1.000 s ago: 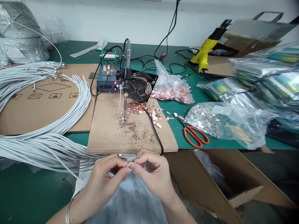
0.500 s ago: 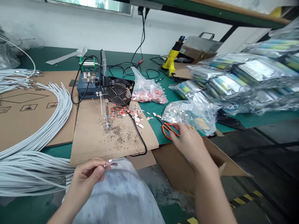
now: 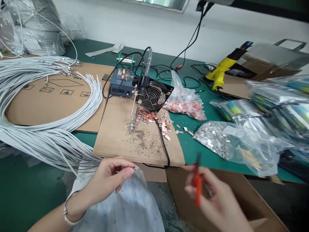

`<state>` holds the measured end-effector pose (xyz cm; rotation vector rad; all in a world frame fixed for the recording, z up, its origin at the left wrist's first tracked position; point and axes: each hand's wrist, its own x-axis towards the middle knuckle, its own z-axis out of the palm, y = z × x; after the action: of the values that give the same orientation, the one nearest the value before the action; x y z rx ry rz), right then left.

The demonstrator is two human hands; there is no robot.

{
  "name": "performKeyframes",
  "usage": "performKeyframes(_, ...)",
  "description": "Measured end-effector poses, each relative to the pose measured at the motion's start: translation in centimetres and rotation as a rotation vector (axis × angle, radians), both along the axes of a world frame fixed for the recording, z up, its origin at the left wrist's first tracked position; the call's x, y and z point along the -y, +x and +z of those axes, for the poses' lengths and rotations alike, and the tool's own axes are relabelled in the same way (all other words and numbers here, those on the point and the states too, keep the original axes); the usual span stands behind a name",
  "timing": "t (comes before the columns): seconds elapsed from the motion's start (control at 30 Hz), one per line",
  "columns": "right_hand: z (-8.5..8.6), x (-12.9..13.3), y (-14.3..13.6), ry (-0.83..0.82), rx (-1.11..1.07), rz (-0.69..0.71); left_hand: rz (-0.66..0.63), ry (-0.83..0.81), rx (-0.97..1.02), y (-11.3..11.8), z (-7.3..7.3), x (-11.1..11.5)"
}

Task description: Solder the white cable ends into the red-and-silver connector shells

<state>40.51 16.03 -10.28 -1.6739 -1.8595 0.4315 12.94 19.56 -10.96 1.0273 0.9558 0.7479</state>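
Note:
My left hand [image 3: 116, 175] pinches the end of a thin cable, with small coloured wire tips [image 3: 135, 168] showing past the thumb, just in front of the cardboard sheet [image 3: 116, 146]. To its right, my right hand [image 3: 212, 190] is closed on orange-handled pliers [image 3: 198, 187], blurred by motion and raised over the open cardboard box. A soldering iron [image 3: 144, 72] stands in a holder, tip down, above scattered solder bits. Small metal connectors with orange parts [image 3: 154, 117] lie in a pile beside a black fan [image 3: 153, 96].
Bundles of white cable [image 3: 72, 124] spread over the left side. A blue soldering station [image 3: 122, 85] stands behind. Bags of connectors [image 3: 187, 103], a yellow heat gun [image 3: 222, 71] and silver packets [image 3: 285, 106] lie to the right. An open box [image 3: 183, 193] sits below the table edge.
My right hand has taken the orange pliers off the table and brought them lower, towards me. The small metal piece at my left fingertips no longer shows. The view has turned left.

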Motion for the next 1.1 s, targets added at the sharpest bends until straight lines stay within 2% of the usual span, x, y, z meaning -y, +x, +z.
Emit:
performKeyframes(0.07,-0.4,1.0,-2.5,-0.056,0.012,0.211,-0.014,-0.010,-0.012,0.1,0.2,0.2)
performKeyframes(0.13,-0.7,1.3,-4.3,-0.075,0.014,0.360,-0.015,-0.026,-0.013,0.1,0.4,0.4)
performKeyframes(0.27,-1.2,0.9,-5.3,-0.052,0.015,0.476,-0.034,-0.065,0.008,0.1,0.7,0.7)
performKeyframes(0.53,-1.6,1.0,-5.1,-0.068,0.075,0.519,-0.027,-0.102,0.081,0.1,0.7,0.7)
performKeyframes(0.93,-1.5,0.9,-5.2,-0.055,0.116,0.558,-0.089,-0.086,0.109,0.1,0.3,0.7)
performKeyframes(1.03,-1.8,0.9,-5.8,-0.014,0.131,0.551,-0.088,-0.091,0.105,0.2,0.5,0.6)
performKeyframes(1.1,-2.2,0.9,-6.5,0.075,0.117,0.506,-0.080,-0.090,0.106,0.4,0.6,0.6)
